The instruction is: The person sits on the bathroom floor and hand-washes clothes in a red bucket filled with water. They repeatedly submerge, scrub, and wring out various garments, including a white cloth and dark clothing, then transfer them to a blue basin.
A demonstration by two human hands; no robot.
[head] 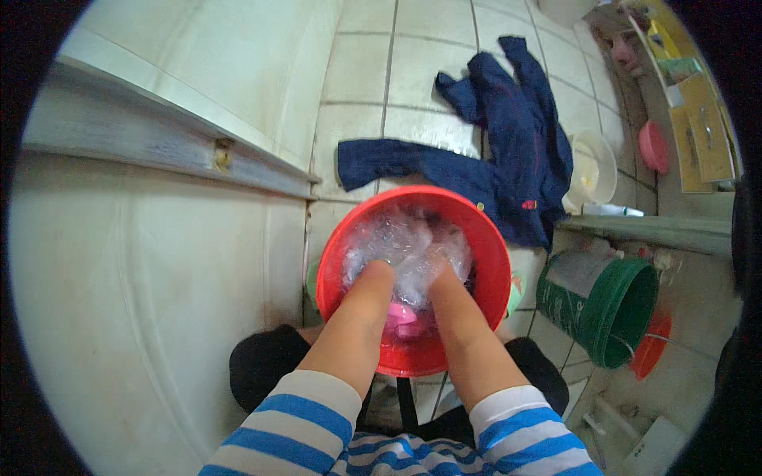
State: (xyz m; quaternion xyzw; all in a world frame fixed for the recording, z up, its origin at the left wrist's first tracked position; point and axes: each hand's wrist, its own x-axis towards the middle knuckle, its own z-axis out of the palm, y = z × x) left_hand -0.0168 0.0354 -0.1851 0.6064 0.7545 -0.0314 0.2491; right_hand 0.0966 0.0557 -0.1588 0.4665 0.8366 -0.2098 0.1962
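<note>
A red round plastic tub [493, 250] stands between my knees and holds foamy, splashing water [390, 241]. Both forearms reach down into it. Below the wrists my left hand and my right hand are hidden by the churned water and foam, so what they touch cannot be told. A pink plastic object [402, 313] lies in the tub near its closer side, between the forearms. Something dark shows through the water at the far and right sides. Past the tub's far rim a dark blue garment [518, 131] with long sleeves is spread over the tiled floor.
A green bucket [622, 312] lies tipped on the right, with a red-orange basin [652, 348] behind it. Beyond the garment's right side is a whitish translucent basin [595, 172]. A pink basin [653, 147] is near the wooden cabinet [702, 131]. A pale door panel [143, 250] borders the left.
</note>
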